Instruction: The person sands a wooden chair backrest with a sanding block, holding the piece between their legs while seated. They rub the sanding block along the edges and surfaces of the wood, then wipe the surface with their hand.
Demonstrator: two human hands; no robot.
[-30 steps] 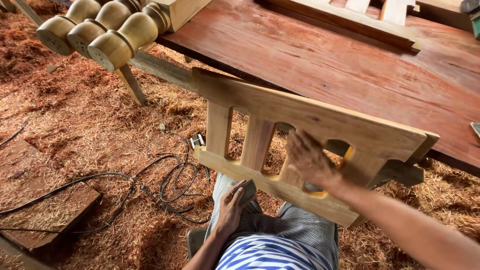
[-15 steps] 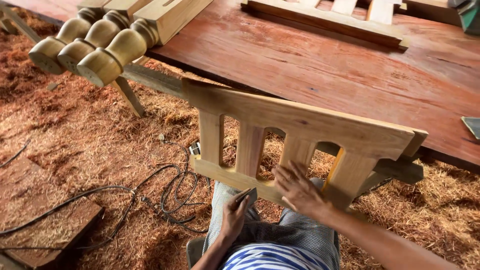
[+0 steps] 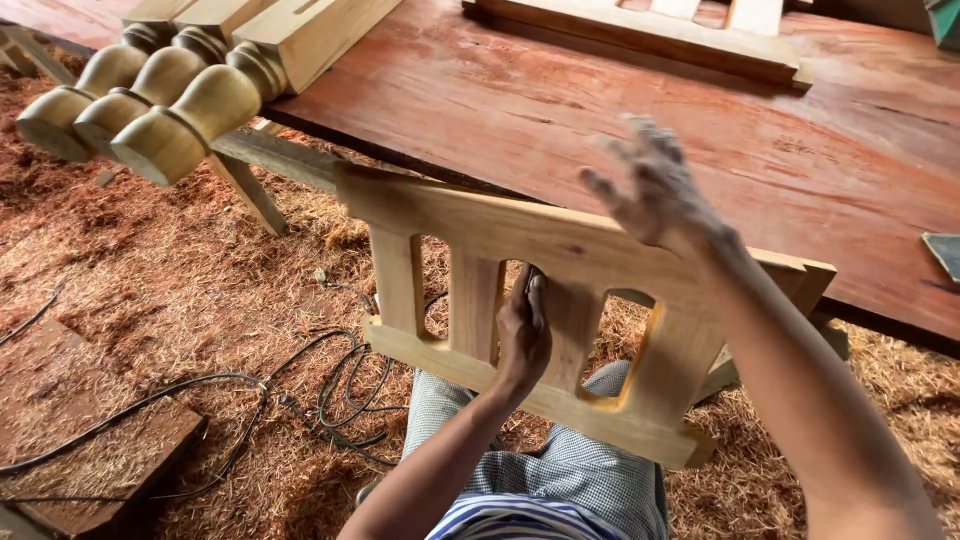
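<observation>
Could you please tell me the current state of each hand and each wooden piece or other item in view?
wooden frame: tilted on edge, leaning against the workbench, across the lap.
left hand: pressed into a frame slot; grip contents hidden.
right hand: raised above the frame, fingers spread, blurred, empty.
turned legs: lying side by side, overhanging the workbench.
workbench: reddish, dusty.
cables: loose, tangled on shavings.

Slatted wooden frame on the lap, against the tabletop edge; turned legs far left.
</observation>
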